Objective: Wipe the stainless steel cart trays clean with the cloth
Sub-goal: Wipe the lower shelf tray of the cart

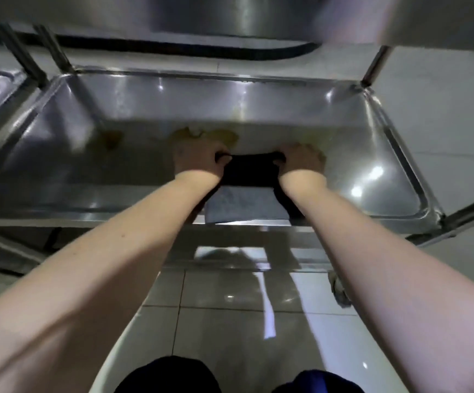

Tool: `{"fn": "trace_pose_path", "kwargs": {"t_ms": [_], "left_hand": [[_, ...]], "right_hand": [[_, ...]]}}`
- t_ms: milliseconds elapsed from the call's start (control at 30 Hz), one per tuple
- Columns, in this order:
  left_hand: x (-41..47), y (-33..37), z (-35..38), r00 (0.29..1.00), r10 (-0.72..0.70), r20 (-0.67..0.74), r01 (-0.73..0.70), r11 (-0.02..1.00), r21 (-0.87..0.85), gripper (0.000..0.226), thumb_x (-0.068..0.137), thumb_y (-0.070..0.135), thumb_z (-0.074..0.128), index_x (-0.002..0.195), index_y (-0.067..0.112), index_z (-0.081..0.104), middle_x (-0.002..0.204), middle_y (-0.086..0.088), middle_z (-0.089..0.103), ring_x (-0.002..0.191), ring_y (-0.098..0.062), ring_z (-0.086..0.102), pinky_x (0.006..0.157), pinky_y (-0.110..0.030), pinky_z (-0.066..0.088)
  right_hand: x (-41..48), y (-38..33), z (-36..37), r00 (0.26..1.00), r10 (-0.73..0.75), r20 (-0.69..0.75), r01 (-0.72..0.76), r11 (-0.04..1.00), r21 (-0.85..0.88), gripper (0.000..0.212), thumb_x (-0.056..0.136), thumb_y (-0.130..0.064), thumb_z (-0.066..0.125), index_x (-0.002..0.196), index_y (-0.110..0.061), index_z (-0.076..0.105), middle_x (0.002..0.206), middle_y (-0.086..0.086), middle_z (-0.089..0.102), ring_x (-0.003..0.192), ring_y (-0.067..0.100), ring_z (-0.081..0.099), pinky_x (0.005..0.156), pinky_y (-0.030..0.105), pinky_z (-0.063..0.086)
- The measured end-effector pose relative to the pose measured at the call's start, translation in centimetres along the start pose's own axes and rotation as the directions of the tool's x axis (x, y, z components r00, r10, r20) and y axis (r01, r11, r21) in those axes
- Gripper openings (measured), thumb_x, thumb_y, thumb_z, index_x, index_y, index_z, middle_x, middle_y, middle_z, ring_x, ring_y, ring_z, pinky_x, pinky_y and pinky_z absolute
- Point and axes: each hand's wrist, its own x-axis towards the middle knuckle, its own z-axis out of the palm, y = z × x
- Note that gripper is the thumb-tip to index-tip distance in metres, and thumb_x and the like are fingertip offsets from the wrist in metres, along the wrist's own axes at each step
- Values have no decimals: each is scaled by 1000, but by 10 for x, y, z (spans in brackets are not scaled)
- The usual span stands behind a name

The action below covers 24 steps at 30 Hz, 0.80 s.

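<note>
Gripping ends of dark cloth (248, 173) in curled left hand (196, 158) and right hand (301, 160), stretching it crosswise on cart tray (88, 171), with yellowish stains (221, 136) just beyond, toward tray's far wall.

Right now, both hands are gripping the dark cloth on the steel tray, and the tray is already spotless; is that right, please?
Not quite: the tray is not spotless. The head view shows yellowish stains just beyond the hands. The rest holds: the left hand and right hand both grip the dark cloth on it.

Bare forearms (122, 251); dark trousers (167, 375) cover both knees.
</note>
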Motion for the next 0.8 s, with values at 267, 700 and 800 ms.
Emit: {"fn": "trace_pose_path", "kwargs": {"t_ms": [267, 700, 800], "left_hand": [[20, -63, 5, 995, -42, -90, 53, 991, 123, 43, 102, 36, 39, 143, 31, 46, 155, -2, 38, 145, -28, 26, 115, -51, 20], [27, -77, 29, 993, -115, -8, 113, 961, 251, 53, 104, 45, 18, 156, 38, 8, 165, 3, -5, 150, -29, -11, 116, -60, -7], [27, -77, 29, 995, -102, 0, 99, 964, 246, 53, 104, 45, 17, 156, 38, 7, 165, 3, -3, 150, -29, -10, 117, -59, -6]], "right_hand": [[-20, -25, 30, 961, -255, 106, 257, 966, -7, 67, 90, -72, 34, 150, -53, 11, 164, -10, -4, 148, 39, -13, 111, 64, -14], [54, -31, 63, 975, -113, 193, 143, 978, -153, 79, 69, -95, 7, 139, -66, -13, 162, -10, -19, 144, 47, -20, 104, 74, -15], [110, -43, 61, 980, -60, 190, 86, 987, -136, 81, 71, -95, 11, 144, -62, -8, 162, -8, -18, 144, 48, -18, 104, 76, -12]]}}
